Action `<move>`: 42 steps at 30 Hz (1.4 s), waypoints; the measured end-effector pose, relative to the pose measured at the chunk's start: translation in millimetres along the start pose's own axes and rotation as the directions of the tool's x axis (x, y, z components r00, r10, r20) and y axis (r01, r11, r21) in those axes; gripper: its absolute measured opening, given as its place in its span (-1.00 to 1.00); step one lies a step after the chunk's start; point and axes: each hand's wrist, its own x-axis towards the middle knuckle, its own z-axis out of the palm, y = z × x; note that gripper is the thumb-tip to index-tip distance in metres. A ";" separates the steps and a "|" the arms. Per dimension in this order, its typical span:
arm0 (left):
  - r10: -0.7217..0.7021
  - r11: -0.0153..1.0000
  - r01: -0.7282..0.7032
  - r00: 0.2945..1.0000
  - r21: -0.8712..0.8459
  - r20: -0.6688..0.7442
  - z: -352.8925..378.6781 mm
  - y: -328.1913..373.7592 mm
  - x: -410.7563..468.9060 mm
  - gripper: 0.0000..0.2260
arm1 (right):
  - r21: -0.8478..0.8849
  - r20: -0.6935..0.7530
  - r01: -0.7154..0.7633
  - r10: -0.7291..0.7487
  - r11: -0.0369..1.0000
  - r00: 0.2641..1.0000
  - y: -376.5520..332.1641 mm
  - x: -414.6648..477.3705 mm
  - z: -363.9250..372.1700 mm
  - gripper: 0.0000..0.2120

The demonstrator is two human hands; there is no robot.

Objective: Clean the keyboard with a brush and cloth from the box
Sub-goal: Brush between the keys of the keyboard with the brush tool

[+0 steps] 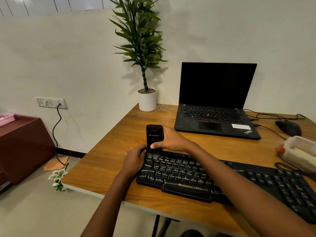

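Two bare forearms in view, reaching from the near edge over a wooden surface (109, 151). Nearest item: black keyboard (222, 182), flat on the surface, set at an angle, marked ZEBRONICS on its front edge. Right hand (172, 141) crossed above the keys and clamped on a black brush (154, 137), thumb pressed to the front face, fingers (165, 134) wrapped round the far side. Brush upright, bristles down, touching the top-left rows of keys. Left hand (135, 158) at the keyboard's far left corner, fingers curled against the brush's lower end; gripping the brush or only steadying the keyboard, impossible to tell. At the right edge, a translucent plastic box (301, 149), just beyond the keyboard. Farther back: open black laptop (217, 100) with dark screen; black mouse (289, 128) to its right; white plant pot (147, 100) at the far left corner, near the wall. Off the surface, left: wall socket (51, 103) with a black cable plugged in.
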 end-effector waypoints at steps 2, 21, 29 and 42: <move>-0.006 0.999 0.006 1.000 0.033 -0.013 0.2 1.3 1.0 -0.74 | -0.051 0.012 0.022 -0.021 0.998 1.000 -0.2 -0.5 0.5 -0.37; 0.002 0.998 -0.001 1.000 0.059 -0.021 0.1 5.5 -2.6 -0.73 | -0.040 -0.025 0.090 -0.091 0.995 0.995 -1.9 -9.4 9.7 -0.44; 0.006 0.997 -0.003 0.999 0.078 -0.033 -2.4 12.2 -4.0 -0.72 | -0.133 0.068 0.046 -0.038 0.990 0.997 -8.8 -10.4 -7.9 -0.46; -0.018 0.995 0.021 0.999 0.093 -0.037 -2.1 13.6 -2.9 -0.70 | -0.101 -0.042 0.015 -0.020 0.995 0.999 -3.2 -16.2 3.4 -0.42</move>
